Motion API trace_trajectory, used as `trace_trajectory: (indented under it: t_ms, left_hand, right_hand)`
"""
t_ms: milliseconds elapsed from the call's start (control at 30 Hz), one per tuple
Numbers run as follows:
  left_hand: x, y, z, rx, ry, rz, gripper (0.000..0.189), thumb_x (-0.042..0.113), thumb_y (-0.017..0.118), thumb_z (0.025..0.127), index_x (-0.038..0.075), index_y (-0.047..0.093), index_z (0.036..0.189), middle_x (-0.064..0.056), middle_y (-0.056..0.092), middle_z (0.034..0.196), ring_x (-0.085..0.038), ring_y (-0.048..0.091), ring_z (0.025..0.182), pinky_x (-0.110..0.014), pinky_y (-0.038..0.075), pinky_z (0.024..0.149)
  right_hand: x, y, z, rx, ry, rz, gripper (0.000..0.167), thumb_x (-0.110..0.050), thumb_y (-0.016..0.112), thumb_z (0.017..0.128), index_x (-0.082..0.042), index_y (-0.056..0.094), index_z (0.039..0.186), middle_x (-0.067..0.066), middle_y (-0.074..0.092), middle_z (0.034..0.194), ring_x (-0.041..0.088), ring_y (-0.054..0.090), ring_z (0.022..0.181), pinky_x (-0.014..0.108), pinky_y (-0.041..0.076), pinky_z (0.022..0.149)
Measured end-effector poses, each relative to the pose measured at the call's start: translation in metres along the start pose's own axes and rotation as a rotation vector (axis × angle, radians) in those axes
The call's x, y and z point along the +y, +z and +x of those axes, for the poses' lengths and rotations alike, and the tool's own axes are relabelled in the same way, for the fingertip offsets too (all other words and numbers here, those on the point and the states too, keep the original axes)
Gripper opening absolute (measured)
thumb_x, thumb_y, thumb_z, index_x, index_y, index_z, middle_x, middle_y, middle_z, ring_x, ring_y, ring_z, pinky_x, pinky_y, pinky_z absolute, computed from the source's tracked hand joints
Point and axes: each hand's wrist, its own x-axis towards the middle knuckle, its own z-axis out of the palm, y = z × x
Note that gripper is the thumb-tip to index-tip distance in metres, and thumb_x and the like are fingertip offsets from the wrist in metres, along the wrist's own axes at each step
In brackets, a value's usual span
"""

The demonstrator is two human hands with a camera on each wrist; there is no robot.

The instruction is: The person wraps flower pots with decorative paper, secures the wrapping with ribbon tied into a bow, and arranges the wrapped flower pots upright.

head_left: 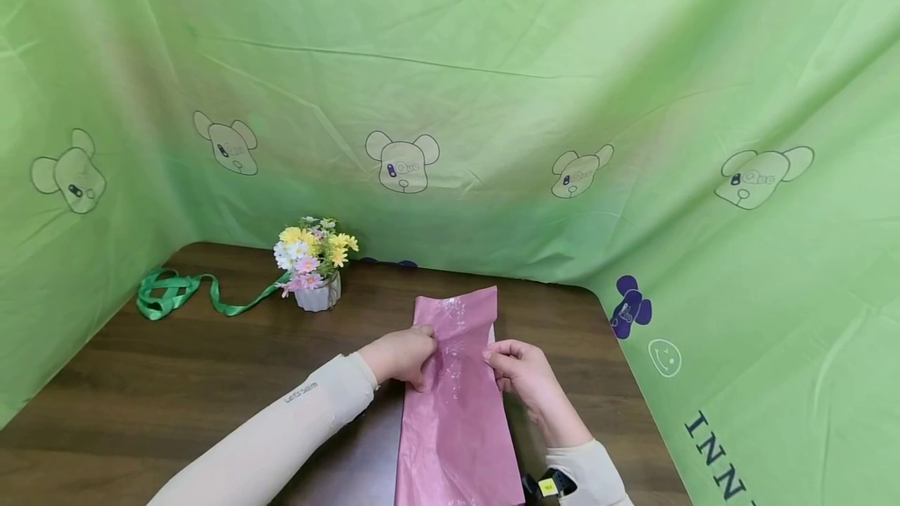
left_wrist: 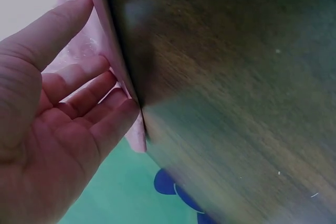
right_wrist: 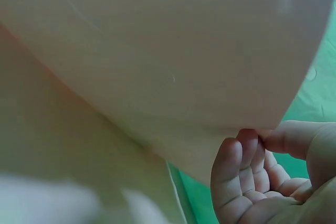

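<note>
A long, glossy pink plastic bag (head_left: 460, 412) lies lengthwise over the dark wooden table, its far end slightly raised. My left hand (head_left: 404, 354) rests on its left edge; in the left wrist view the thumb and the fingertips (left_wrist: 123, 108) touch the pink edge with a wide gap between them. On the opposite side, my right hand (head_left: 523, 377) pinches the right edge between thumb and fingers. A small strip of white shows just above that pinch. From the right wrist, the pale underside of the plastic (right_wrist: 184, 77) fills most of the view above the hand (right_wrist: 268, 177).
A small white pot of artificial flowers (head_left: 316, 287) stands at the back left. A loose green ribbon (head_left: 165, 295) trails from the left side toward it. Green printed cloth (head_left: 478, 100) walls off the back and both sides of the table (head_left: 232, 365).
</note>
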Motion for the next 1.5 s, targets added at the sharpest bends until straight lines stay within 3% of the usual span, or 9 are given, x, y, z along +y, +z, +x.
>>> trace_trajectory:
  t_ms: [167,333,467,667,833,1033,1167,1333,1500]
  left_hand:
    - [-0.003,-0.002,-0.001,0.025,0.016,-0.061,0.028,0.026,0.09,0.075,0.01,0.069,0.084,0.001,0.053,0.091,-0.014,0.05,0.083,-0.027,0.051,0.082]
    - [-0.008,0.004,0.002,0.165,0.005,-0.244,0.019,0.002,0.07,0.081,0.008,0.061,0.066,0.0,0.052,0.075,-0.014,0.043,0.07,-0.029,0.045,0.066]
    - [-0.013,0.011,0.007,0.258,-0.094,-0.441,0.014,0.003,0.068,0.084,0.01,0.069,0.073,0.005,0.06,0.069,-0.011,0.049,0.068,-0.028,0.046,0.065]
    - [-0.018,0.01,0.011,0.283,-0.259,-0.682,0.005,0.01,0.071,0.088,0.009,0.073,0.084,0.002,0.069,0.08,-0.012,0.058,0.074,-0.028,0.051,0.07]
    - [-0.014,-0.003,0.011,0.324,-0.321,-0.729,0.008,0.012,0.07,0.09,0.012,0.07,0.082,0.002,0.065,0.079,-0.011,0.056,0.071,-0.026,0.048,0.065]
    - [0.012,-0.054,0.007,0.333,-0.275,-0.796,0.014,0.02,0.069,0.093,0.013,0.067,0.081,0.002,0.061,0.076,-0.012,0.052,0.066,-0.027,0.044,0.059]
    - [0.031,-0.08,0.007,0.278,-0.299,-0.787,0.032,0.037,0.07,0.094,0.016,0.061,0.071,0.005,0.052,0.064,-0.011,0.047,0.057,-0.027,0.039,0.052]
    - [0.043,-0.087,0.012,0.199,-0.356,-0.672,0.055,0.041,0.072,0.092,0.02,0.043,0.051,0.008,0.034,0.048,-0.008,0.034,0.043,-0.024,0.027,0.043]
    - [0.047,-0.083,0.009,0.206,-0.353,-0.624,0.053,0.027,0.071,0.09,0.02,0.04,0.048,0.009,0.035,0.049,-0.007,0.035,0.044,-0.023,0.029,0.044]
  right_hand:
    - [-0.004,0.008,0.0,-0.012,-0.029,0.006,0.024,-0.008,0.071,0.091,0.01,0.066,0.107,-0.001,0.063,0.074,0.01,0.056,0.06,0.025,0.051,0.055]
    - [-0.004,0.013,0.0,-0.022,-0.028,0.045,0.027,-0.008,0.07,0.093,0.011,0.065,0.111,-0.002,0.062,0.076,0.009,0.058,0.058,0.024,0.051,0.055]
    - [-0.003,0.017,0.0,-0.003,-0.041,0.081,0.026,-0.01,0.068,0.095,0.01,0.065,0.111,-0.002,0.06,0.077,0.008,0.056,0.063,0.021,0.05,0.055]
    - [0.005,0.02,0.003,0.014,-0.076,0.147,0.026,-0.011,0.061,0.101,0.01,0.064,0.116,-0.001,0.065,0.082,0.007,0.06,0.069,0.02,0.049,0.058]
    - [0.009,0.024,0.003,0.015,-0.109,0.095,0.027,-0.009,0.058,0.101,0.012,0.062,0.117,-0.002,0.066,0.084,0.009,0.063,0.071,0.022,0.051,0.061]
    - [0.008,0.026,0.003,0.04,-0.14,0.014,0.025,-0.01,0.061,0.101,0.009,0.065,0.115,-0.003,0.065,0.085,0.01,0.063,0.077,0.024,0.053,0.064]
    - [0.006,0.029,0.004,0.062,-0.149,-0.04,0.025,-0.011,0.064,0.099,0.008,0.066,0.115,-0.005,0.063,0.083,0.009,0.059,0.077,0.023,0.051,0.064]
    - [0.008,0.031,0.007,0.054,-0.142,-0.041,0.026,-0.011,0.065,0.098,0.009,0.065,0.114,-0.005,0.062,0.082,0.008,0.058,0.073,0.022,0.053,0.063]
    - [0.01,0.034,0.007,0.03,-0.142,-0.025,0.023,-0.009,0.068,0.096,0.008,0.067,0.112,-0.001,0.065,0.084,0.01,0.062,0.073,0.024,0.056,0.064]
